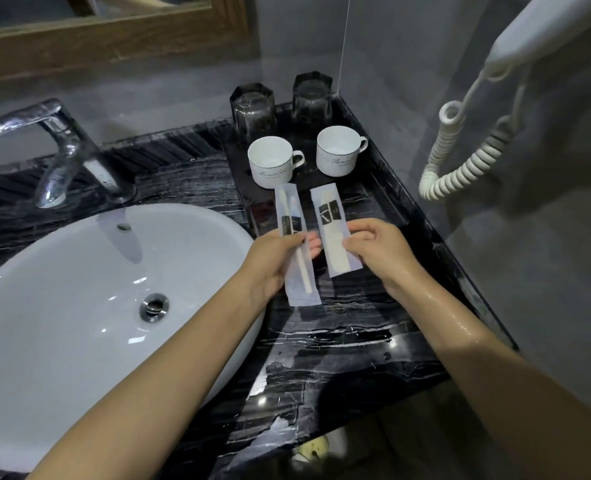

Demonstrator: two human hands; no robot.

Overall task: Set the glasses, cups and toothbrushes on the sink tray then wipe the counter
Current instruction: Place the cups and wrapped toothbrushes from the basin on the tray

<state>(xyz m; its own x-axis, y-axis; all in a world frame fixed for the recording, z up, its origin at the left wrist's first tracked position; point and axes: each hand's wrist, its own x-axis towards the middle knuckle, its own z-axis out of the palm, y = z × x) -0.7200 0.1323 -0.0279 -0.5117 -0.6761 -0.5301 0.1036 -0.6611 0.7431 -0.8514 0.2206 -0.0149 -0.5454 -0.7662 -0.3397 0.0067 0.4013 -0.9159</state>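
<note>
My left hand [270,261] grips the left packet [292,223] and my right hand [377,247] pinches the right packet [332,223]. Both packets run near-to-far, their far ends over the tray [384,188]. Two cups [270,164] and two glasses [252,109] stand farther back on it.

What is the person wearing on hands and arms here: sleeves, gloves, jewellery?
Nothing visible. The left hand and right hand are bare: no gloves, rings or watch, and no sleeves on either forearm. The right forearm glistens with water droplets.
</note>
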